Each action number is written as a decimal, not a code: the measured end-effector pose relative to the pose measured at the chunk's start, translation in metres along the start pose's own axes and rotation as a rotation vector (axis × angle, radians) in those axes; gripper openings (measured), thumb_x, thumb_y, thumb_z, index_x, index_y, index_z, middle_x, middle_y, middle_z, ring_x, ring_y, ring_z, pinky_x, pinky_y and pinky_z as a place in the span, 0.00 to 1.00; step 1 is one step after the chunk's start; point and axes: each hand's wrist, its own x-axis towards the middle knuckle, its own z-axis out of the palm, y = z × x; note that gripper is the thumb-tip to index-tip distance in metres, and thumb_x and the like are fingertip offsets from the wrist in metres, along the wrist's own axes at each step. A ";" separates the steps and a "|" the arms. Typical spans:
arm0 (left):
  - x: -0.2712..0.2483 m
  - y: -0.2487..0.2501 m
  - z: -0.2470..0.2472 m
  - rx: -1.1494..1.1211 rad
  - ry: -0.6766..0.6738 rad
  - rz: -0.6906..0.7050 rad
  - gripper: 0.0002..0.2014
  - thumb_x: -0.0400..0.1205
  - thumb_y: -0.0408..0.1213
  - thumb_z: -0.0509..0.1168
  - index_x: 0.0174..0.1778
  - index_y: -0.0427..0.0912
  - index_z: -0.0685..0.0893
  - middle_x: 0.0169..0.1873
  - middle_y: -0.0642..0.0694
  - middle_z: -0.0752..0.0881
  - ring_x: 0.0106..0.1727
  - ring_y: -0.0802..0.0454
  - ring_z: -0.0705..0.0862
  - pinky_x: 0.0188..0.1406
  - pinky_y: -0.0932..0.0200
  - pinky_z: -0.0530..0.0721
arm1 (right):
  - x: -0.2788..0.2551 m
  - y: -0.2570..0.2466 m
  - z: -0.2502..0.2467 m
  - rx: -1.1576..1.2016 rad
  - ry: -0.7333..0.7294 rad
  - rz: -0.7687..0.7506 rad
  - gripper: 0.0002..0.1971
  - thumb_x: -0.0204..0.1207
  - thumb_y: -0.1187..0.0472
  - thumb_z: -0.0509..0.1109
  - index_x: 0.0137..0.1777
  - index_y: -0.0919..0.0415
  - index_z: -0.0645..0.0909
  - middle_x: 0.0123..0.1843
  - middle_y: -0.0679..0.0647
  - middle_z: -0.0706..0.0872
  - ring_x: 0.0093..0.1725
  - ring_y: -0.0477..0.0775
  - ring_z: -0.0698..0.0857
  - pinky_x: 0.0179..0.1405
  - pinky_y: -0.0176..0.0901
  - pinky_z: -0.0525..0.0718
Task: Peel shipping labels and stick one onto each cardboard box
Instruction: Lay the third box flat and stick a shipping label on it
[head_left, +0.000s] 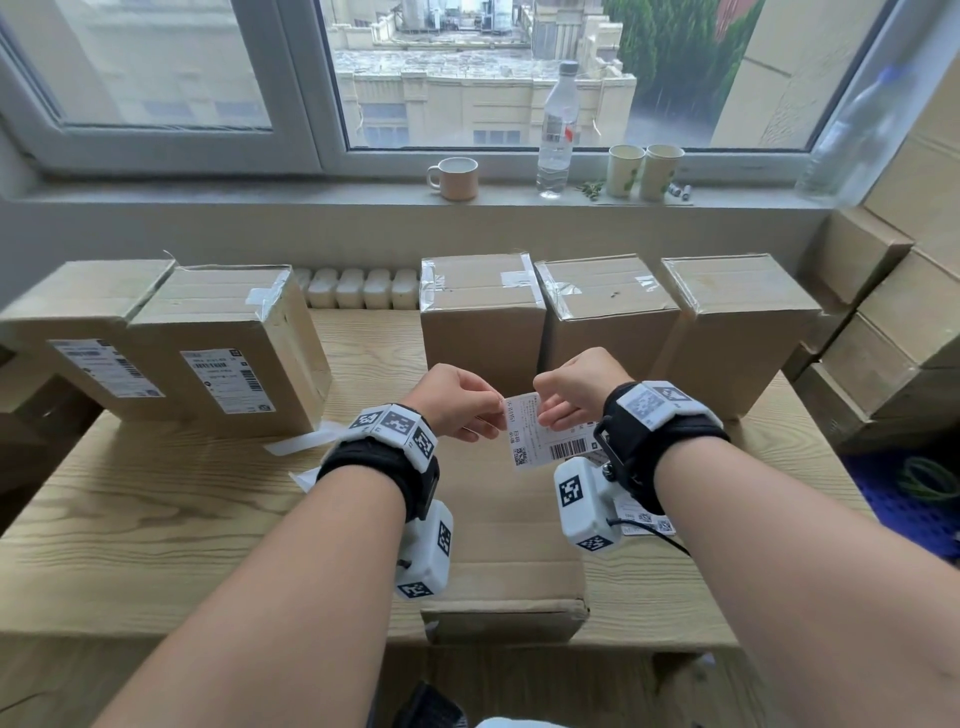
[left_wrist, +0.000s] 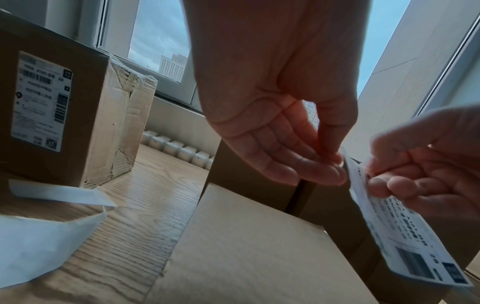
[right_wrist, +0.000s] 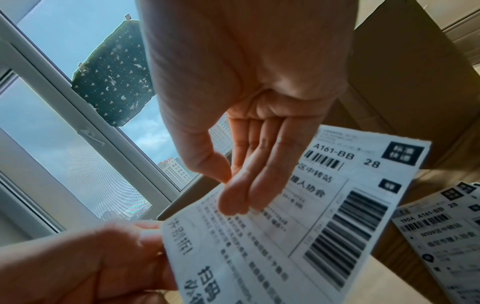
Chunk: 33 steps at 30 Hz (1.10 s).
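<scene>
Two hands pinch one white printed shipping label (head_left: 540, 428): the left hand (head_left: 457, 402) at its nine o'clock edge, the right hand (head_left: 574, 389) at twelve, above a flat brown cardboard box (head_left: 511, 545) on the pale wooden tabletop (head_left: 156, 519). Uneven pulling could tear the paper, or the freed adhesive could fold onto itself.

Both forearms reach forward, left hand (head_left: 457, 400) and right hand (head_left: 574, 387) pinching, fingers curled.
</scene>
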 end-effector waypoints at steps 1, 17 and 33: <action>0.000 0.001 0.000 -0.003 0.001 0.001 0.05 0.81 0.31 0.66 0.41 0.38 0.87 0.30 0.47 0.91 0.29 0.57 0.88 0.35 0.63 0.85 | 0.000 0.000 0.000 -0.002 0.001 0.000 0.10 0.67 0.68 0.69 0.45 0.75 0.85 0.34 0.66 0.91 0.34 0.58 0.93 0.46 0.54 0.92; 0.000 0.005 0.000 0.002 0.007 -0.015 0.05 0.80 0.32 0.68 0.41 0.36 0.88 0.34 0.45 0.91 0.30 0.58 0.88 0.35 0.63 0.85 | 0.002 0.000 -0.001 -0.023 -0.003 0.012 0.11 0.66 0.68 0.69 0.46 0.75 0.85 0.34 0.65 0.91 0.33 0.58 0.93 0.45 0.52 0.92; 0.001 0.005 0.000 0.007 -0.005 -0.033 0.06 0.79 0.31 0.67 0.43 0.34 0.90 0.30 0.48 0.91 0.30 0.59 0.88 0.35 0.64 0.85 | 0.010 0.005 0.001 -0.020 -0.020 -0.017 0.10 0.66 0.70 0.69 0.45 0.75 0.85 0.34 0.66 0.90 0.31 0.58 0.92 0.41 0.50 0.92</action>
